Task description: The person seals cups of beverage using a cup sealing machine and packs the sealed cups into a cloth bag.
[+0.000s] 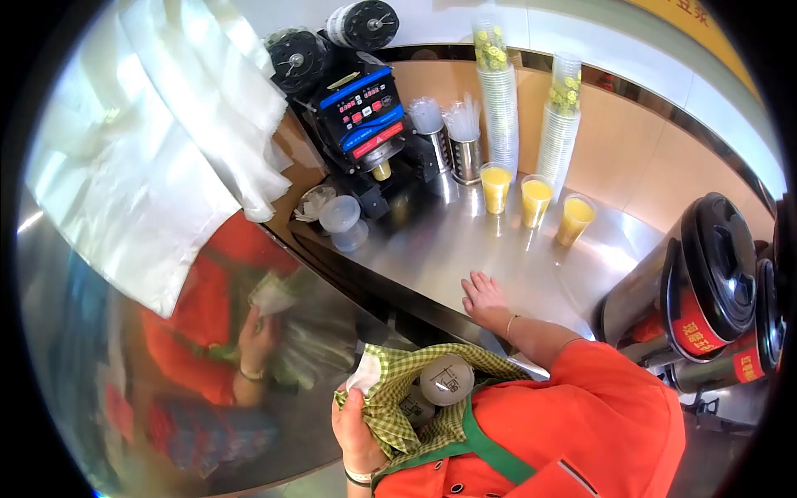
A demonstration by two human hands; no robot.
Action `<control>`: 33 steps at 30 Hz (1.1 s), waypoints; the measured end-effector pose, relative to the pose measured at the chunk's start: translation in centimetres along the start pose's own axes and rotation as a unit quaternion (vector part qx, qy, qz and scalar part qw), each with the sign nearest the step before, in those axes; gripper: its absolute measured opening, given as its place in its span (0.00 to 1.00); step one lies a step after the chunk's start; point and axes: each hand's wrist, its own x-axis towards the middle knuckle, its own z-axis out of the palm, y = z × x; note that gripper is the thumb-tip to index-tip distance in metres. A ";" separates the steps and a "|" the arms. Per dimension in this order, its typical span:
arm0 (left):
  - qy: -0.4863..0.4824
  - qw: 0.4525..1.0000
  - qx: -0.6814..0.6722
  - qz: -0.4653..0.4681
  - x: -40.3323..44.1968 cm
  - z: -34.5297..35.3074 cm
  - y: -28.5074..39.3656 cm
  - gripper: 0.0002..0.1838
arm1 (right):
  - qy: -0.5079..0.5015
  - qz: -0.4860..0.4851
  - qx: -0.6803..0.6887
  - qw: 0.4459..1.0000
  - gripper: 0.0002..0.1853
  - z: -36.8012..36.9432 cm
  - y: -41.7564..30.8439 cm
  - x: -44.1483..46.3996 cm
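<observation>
My left hand (357,433) is closed on the edge of a green-and-white checkered apron (392,415), and a white piece of cloth or paper (365,371) shows above the thumb. Inside the apron's fold are two round, whitish printed pieces, the upper one (447,380) larger in view; whether they are lids or cups I cannot tell. My right hand (486,300) reaches over the steel counter (407,266), fingers spread, holding nothing. Beyond it stand three clear cups of yellow drink: a left one (496,189), a middle one (535,202) and a right one (574,219).
A cup sealing machine (361,108) holds another filled cup (381,171). Straws in metal holders (466,158) and tall cup stacks (501,116) line the wall. Clear tubs (342,217) stand nearby. White plastic bags (158,141) hang left; lidded steel barrels (693,274) stand right.
</observation>
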 end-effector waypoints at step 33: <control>0.021 0.985 0.153 0.077 3.0 1.5 2.5 0.08 | 0.202 -0.093 0.172 0.960 0.21 -8.6 -2.3 12.4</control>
